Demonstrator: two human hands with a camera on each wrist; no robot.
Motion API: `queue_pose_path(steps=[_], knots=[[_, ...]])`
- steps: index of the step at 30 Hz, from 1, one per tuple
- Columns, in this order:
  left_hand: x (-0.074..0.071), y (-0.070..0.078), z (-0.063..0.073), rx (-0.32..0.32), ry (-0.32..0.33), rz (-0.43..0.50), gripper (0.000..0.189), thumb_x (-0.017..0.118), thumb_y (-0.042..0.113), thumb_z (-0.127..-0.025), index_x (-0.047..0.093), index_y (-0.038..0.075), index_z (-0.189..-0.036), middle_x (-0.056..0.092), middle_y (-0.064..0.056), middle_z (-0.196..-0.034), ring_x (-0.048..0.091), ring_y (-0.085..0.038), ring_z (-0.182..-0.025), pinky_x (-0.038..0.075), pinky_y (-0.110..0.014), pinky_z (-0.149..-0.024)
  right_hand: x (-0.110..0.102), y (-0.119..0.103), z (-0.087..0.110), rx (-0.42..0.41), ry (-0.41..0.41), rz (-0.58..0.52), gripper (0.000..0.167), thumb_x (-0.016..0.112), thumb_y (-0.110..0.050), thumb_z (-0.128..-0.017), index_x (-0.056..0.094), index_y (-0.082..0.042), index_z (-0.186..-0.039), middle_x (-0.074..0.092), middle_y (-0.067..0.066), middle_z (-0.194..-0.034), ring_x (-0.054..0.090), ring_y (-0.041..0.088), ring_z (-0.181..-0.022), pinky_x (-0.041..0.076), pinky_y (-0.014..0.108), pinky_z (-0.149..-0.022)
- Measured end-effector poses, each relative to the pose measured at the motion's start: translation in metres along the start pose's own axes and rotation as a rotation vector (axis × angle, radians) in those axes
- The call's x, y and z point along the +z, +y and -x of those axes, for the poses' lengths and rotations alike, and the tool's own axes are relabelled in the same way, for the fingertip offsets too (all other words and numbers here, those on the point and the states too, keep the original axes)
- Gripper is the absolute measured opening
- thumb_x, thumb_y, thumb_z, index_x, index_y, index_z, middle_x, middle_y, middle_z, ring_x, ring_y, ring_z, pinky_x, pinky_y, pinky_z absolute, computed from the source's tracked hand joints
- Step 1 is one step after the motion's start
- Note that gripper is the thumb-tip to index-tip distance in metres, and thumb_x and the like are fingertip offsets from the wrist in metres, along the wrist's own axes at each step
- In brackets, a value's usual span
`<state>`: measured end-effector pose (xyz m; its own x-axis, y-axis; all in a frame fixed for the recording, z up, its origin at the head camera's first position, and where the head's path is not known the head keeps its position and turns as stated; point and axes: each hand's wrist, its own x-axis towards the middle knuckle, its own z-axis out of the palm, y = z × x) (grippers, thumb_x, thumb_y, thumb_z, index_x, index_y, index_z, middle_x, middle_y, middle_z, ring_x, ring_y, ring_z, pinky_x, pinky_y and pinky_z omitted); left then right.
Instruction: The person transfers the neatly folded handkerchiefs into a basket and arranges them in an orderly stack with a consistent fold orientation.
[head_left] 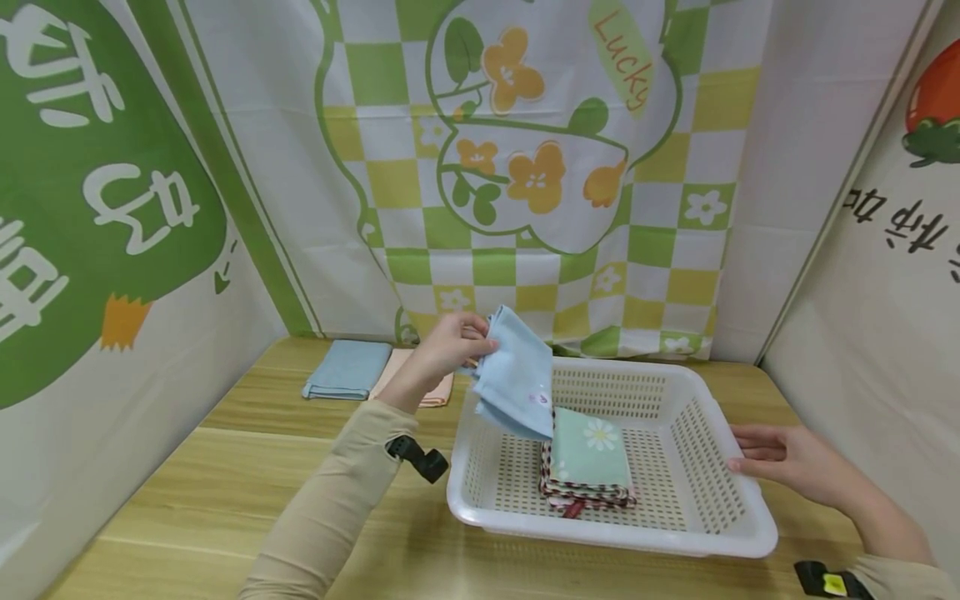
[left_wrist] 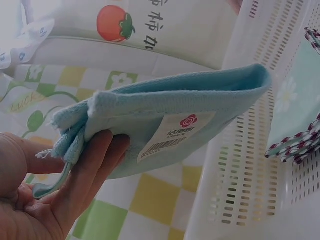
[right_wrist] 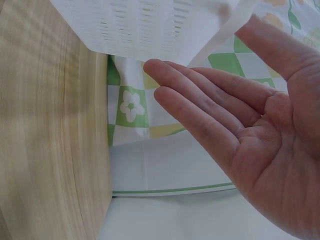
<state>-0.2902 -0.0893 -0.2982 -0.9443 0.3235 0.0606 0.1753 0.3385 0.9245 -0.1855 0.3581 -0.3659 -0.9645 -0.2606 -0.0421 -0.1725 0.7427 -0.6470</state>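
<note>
My left hand [head_left: 452, 343] pinches a folded light-blue towel [head_left: 517, 375] by one edge, above the left side of a white plastic basket [head_left: 738, 533]. In the left wrist view, a white label with a barcode shows on the towel [left_wrist: 165, 135], and its loose corner hangs by the palm. A green towel with a white daisy [head_left: 592, 454] lies folded inside the basket, its checked edging stacked below. At the basket's right wall is my right hand [head_left: 791, 462], fingers straight, with the thumb at the rim. The right wrist view shows its palm [right_wrist: 265, 135] bare.
To the left on the wooden table [head_left: 247, 483] lie a folded blue towel [head_left: 348, 368] and a peach towel [head_left: 435, 392], the latter partly behind the left forearm. Printed cloth [head_left: 555, 275] hangs along the table's back edge, with side panels left and right.
</note>
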Motion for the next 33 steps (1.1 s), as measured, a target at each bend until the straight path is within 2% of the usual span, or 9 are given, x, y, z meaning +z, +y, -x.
queue_pose_path(steps=[9, 19, 33], knots=[[0.007, 0.001, -0.004, -0.005, -0.012, -0.009, 0.023, 0.064, 0.011, -0.090, 0.054, -0.001, -0.106, 0.067, -0.013, -0.090, 0.059, -0.014, -0.071, 0.052, -0.025, -0.058, 0.001, 0.002, 0.000, -0.002, 0.007, 0.001, 0.065, 0.068, -0.033, -0.088, 0.048, 0.012, -0.131, 0.063, 0.024, -0.117, 0.066, 0.001, -0.091, 0.056, 0.021, -0.071], [0.015, 0.000, -0.008, -0.019, -0.033, -0.039, 0.025, 0.065, 0.013, -0.090, 0.054, 0.000, -0.109, 0.068, -0.015, -0.098, 0.062, -0.017, -0.078, 0.053, -0.028, -0.063, 0.001, 0.002, 0.000, -0.006, 0.004, 0.000, 0.065, 0.068, -0.033, -0.088, 0.047, 0.012, -0.131, 0.063, 0.025, -0.118, 0.065, 0.000, -0.090, 0.056, 0.021, -0.071], [0.027, 0.008, -0.006, -0.014, -0.090, -0.034, 0.025, 0.064, 0.012, -0.090, 0.054, -0.001, -0.109, 0.068, -0.016, -0.097, 0.062, -0.016, -0.074, 0.051, -0.026, -0.063, 0.000, 0.001, 0.000, 0.003, -0.005, -0.012, 0.066, 0.067, -0.032, -0.088, 0.046, 0.013, -0.131, 0.062, 0.026, -0.119, 0.065, 0.000, -0.091, 0.056, 0.022, -0.072]])
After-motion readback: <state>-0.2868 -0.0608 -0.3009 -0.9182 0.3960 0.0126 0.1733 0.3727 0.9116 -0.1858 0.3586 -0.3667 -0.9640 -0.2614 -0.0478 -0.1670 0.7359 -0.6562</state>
